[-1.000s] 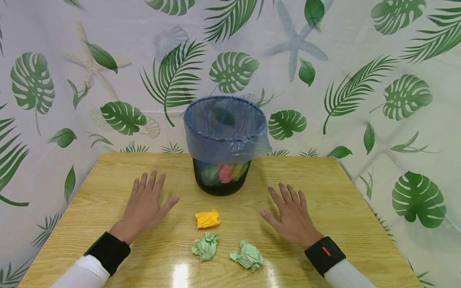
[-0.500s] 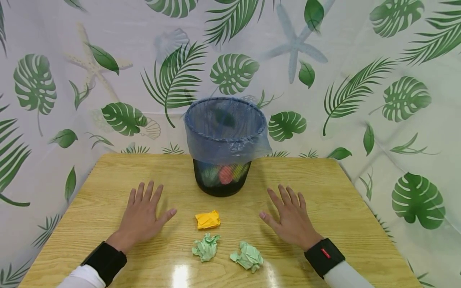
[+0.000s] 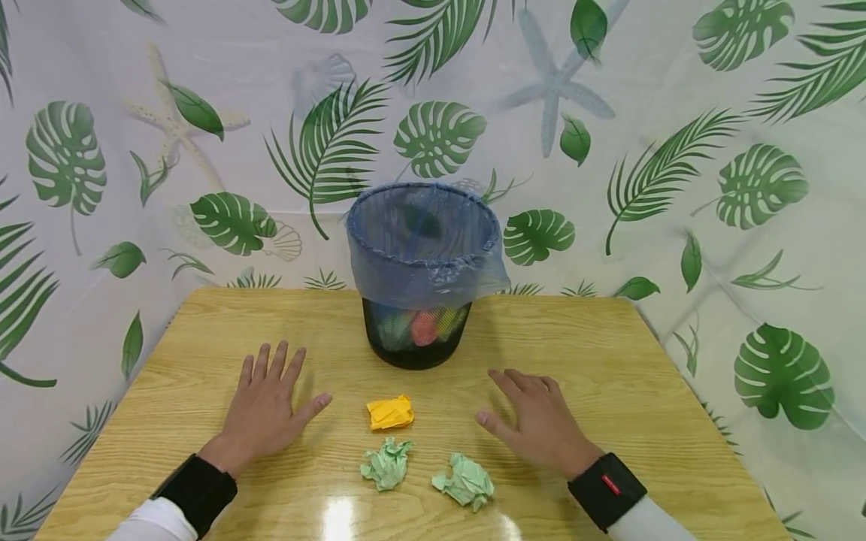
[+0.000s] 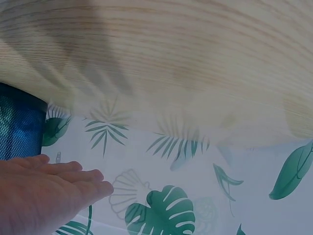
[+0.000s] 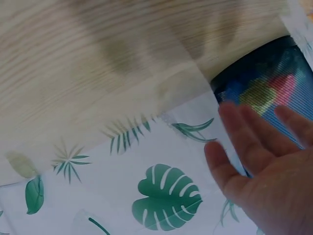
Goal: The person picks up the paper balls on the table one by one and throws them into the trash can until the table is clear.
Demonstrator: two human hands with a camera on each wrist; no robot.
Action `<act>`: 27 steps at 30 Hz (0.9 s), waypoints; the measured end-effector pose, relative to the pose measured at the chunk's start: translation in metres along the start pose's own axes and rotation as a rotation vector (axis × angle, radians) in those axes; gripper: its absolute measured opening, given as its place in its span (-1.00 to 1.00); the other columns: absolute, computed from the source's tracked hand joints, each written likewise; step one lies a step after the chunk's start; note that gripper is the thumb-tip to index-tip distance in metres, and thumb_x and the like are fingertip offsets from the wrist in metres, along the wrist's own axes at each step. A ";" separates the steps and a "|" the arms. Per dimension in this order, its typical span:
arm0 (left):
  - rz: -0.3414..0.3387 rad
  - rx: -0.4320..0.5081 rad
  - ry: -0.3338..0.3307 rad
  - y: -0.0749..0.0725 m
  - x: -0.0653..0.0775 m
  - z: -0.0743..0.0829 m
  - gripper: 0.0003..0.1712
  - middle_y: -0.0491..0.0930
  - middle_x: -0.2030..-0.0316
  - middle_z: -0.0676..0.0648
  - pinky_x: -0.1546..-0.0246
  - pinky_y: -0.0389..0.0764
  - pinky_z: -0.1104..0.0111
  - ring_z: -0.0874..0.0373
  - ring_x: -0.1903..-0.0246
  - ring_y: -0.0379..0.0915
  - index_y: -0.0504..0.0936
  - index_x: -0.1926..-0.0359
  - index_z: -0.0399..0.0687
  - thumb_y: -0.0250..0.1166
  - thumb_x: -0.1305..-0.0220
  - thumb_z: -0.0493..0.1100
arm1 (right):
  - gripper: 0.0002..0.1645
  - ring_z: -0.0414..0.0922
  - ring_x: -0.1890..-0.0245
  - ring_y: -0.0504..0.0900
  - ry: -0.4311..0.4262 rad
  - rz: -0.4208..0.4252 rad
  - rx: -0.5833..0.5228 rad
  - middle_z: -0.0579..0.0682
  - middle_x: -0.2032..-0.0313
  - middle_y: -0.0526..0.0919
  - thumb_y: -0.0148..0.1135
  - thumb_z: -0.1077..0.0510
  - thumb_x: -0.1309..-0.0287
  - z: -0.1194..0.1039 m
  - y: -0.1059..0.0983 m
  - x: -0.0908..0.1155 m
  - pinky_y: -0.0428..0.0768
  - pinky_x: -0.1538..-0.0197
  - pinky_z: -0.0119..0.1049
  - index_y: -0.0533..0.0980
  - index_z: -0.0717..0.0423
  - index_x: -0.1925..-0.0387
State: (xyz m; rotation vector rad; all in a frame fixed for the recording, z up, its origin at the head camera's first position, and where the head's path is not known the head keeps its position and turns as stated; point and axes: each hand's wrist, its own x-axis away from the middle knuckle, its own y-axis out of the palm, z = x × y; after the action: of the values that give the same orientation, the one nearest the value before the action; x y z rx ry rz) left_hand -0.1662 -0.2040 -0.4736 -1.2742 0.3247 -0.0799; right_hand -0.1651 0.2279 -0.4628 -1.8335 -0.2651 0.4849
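My left hand [image 3: 262, 413], fingers spread and straight, is over the left part of the table and holds nothing. Opposite it, my right hand [image 3: 537, 421] has its fingers loosely bent, with nothing in it. Between the hands are an orange crumpled paper [image 3: 390, 412] and two pale green crumpled paper balls, one on the left [image 3: 387, 463] and one on the right [image 3: 465, 481]. The right green ball is nearest to my right hand. Both wrist views show the hands near the mesh bin [image 5: 274, 83], their palms bare.
Behind the papers stands a black mesh wastebasket [image 3: 416, 353] lined with a blue translucent bag [image 3: 426, 282]. Coloured crumpled pieces show through its mesh. The wooden table [image 3: 575, 330] ends at a leaf-patterned curtain [image 3: 649, 113] at the back and sides.
My left hand has drawn back slightly toward me, then stayed. In the last half second my right hand has shifted a little left and its fingers have bent. The papers have stayed put.
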 end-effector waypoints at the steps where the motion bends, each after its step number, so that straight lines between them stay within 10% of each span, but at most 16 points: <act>1: -0.001 0.000 -0.001 0.000 0.000 0.000 0.04 0.04 -0.53 -0.45 -0.49 -0.23 -0.30 -0.47 -0.53 -0.20 0.15 -0.58 -0.25 0.06 -0.43 0.44 | -0.11 0.25 -0.29 0.49 0.000 -0.014 -0.011 0.21 -0.33 0.50 0.08 -0.45 -0.38 -0.003 -0.001 0.001 0.27 -0.37 0.30 0.34 -0.03 -0.51; 8: -0.002 -0.006 -0.006 0.001 0.001 0.000 0.05 0.06 -0.52 -0.46 -0.49 -0.22 -0.30 -0.48 -0.51 -0.16 0.17 -0.57 -0.25 0.07 -0.43 0.44 | -0.05 0.02 0.05 0.73 -0.005 -0.180 -0.098 0.11 -0.13 0.68 0.11 -0.58 -0.23 -0.022 -0.005 0.005 0.66 -0.05 0.11 0.47 -0.08 -0.41; 16: -0.003 -0.005 -0.002 0.002 0.001 -0.002 0.04 0.06 -0.52 -0.46 -0.48 -0.22 -0.31 -0.48 -0.52 -0.17 0.16 -0.57 -0.25 0.06 -0.43 0.44 | -0.01 0.06 -0.17 0.63 -0.083 -0.376 -0.162 0.04 -0.21 0.63 0.27 -0.57 -0.10 -0.037 -0.007 0.009 0.64 -0.10 0.12 0.46 -0.14 -0.42; 27: -0.009 -0.003 -0.006 0.001 0.000 -0.001 0.04 0.07 -0.52 -0.46 -0.48 -0.22 -0.31 -0.48 -0.52 -0.17 0.17 -0.57 -0.25 0.06 -0.44 0.43 | -0.28 -0.37 0.22 0.55 -0.176 -0.422 -0.162 -0.19 0.06 0.68 0.51 -0.27 -0.08 -0.047 -0.002 0.009 0.59 0.21 -0.34 0.60 -0.17 -0.26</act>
State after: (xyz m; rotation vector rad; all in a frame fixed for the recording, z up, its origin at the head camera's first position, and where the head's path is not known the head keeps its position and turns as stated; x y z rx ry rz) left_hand -0.1669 -0.2046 -0.4746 -1.2783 0.3145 -0.0831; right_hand -0.1359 0.1923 -0.4505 -1.8253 -0.8123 0.3336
